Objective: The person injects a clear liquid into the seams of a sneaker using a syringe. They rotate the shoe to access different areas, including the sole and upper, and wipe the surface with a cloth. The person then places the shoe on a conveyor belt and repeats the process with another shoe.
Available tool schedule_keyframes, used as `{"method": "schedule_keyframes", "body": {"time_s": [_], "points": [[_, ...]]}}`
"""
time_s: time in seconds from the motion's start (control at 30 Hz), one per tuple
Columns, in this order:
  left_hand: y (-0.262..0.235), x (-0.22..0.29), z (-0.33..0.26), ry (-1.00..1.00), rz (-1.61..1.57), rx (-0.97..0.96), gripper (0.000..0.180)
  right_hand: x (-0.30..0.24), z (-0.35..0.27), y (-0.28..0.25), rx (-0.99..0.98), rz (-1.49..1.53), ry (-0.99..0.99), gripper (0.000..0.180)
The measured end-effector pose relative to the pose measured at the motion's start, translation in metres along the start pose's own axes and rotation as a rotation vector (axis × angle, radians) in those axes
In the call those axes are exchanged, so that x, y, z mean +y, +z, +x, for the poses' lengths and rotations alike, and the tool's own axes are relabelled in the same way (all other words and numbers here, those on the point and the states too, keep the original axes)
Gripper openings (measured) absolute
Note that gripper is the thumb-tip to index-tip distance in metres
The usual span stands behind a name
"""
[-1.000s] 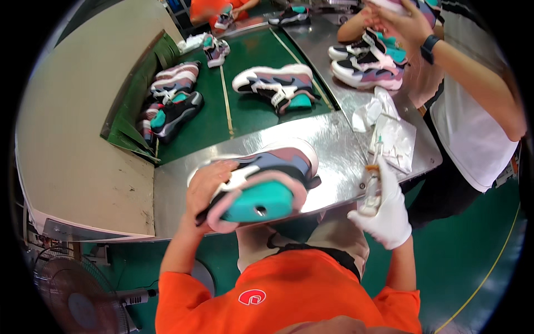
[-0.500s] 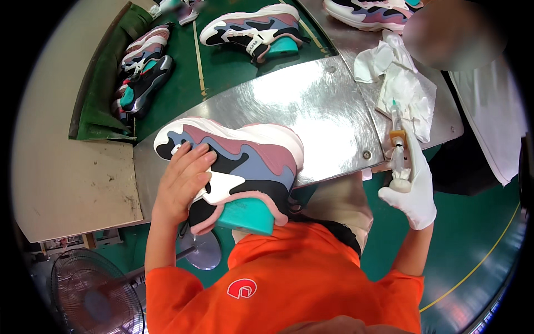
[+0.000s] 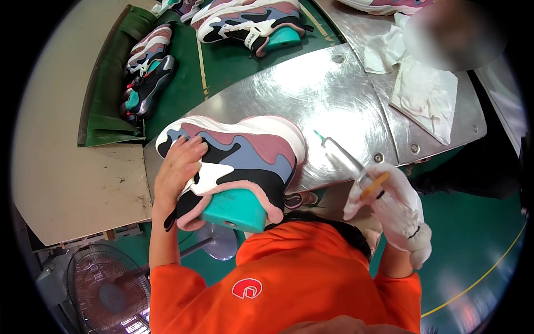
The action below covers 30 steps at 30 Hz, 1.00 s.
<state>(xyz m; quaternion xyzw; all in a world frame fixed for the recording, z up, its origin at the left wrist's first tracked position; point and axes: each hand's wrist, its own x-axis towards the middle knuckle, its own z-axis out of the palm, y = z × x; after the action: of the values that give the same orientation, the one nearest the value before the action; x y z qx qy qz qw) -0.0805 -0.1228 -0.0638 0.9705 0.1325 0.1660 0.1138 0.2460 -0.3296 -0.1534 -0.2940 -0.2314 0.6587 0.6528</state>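
Note:
My bare left hand is closed around the toe end of a sneaker in pink, blue-grey, black and white. The shoe lies on its side at the near edge of the metal table, its white sole turned away from me. A teal shoe last fills its opening, which faces my body. To the right, my white-gloved right hand grips a clear syringe with an orange flange. The syringe's thin green tip points far left toward the sneaker's heel, apart from it.
On the green belt beyond the metal table lie similar sneakers and a black shoe. White cloths cover a pad at the right. A fan stands at lower left.
My right hand has moved left with the syringe, away from the cloths, and the green tip has swung toward the sneaker. Another sneaker shows behind the far one on the belt.

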Motion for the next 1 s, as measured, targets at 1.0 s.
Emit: {"method": "schedule_keyframes", "body": {"time_s": [1.0], "points": [[0.007, 0.019, 0.007, 0.146, 0.189, 0.074, 0.027, -0.009, 0.116, 0.061, 0.2, -1.177, -0.805, 0.101]]}}
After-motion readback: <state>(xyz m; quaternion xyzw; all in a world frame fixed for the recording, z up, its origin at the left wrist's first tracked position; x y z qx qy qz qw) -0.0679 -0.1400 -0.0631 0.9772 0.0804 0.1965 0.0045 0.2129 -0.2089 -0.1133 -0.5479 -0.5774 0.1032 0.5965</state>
